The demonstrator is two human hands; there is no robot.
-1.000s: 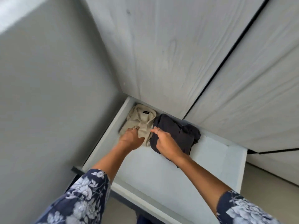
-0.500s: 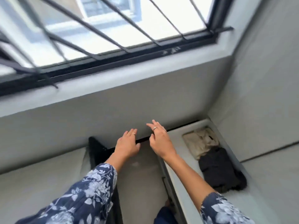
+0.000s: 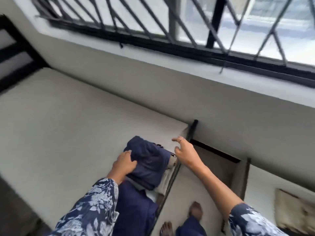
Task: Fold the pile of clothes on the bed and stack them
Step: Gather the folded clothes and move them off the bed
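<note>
A folded navy garment (image 3: pixel 150 160) lies on top of a small stack at the near corner of the bed (image 3: pixel 68 126), with a beige folded piece (image 3: pixel 166 181) showing under it. My left hand (image 3: pixel 125 163) grips the navy garment's left edge, fingers curled over the cloth. My right hand (image 3: pixel 185 153) hovers just right of the stack with loosely bent fingers, holding nothing. At the lower right, the open white drawer (image 3: pixel 260 188) shows part of a beige folded garment (image 3: pixel 296 212).
The bed's pale mattress stretches left to a black headboard (image 3: pixel 15 53). A black bed-frame post (image 3: pixel 192 130) stands at the corner by my right hand. A barred window (image 3: pixel 187 23) runs above the grey wall. My bare feet (image 3: pixel 196 210) stand on the floor between bed and drawer.
The view has swung from the drawer round to the bed. Both hands left the drawer's clothes; my left hand now grips the navy garment on the bed, and my right hand hovers beside it.
</note>
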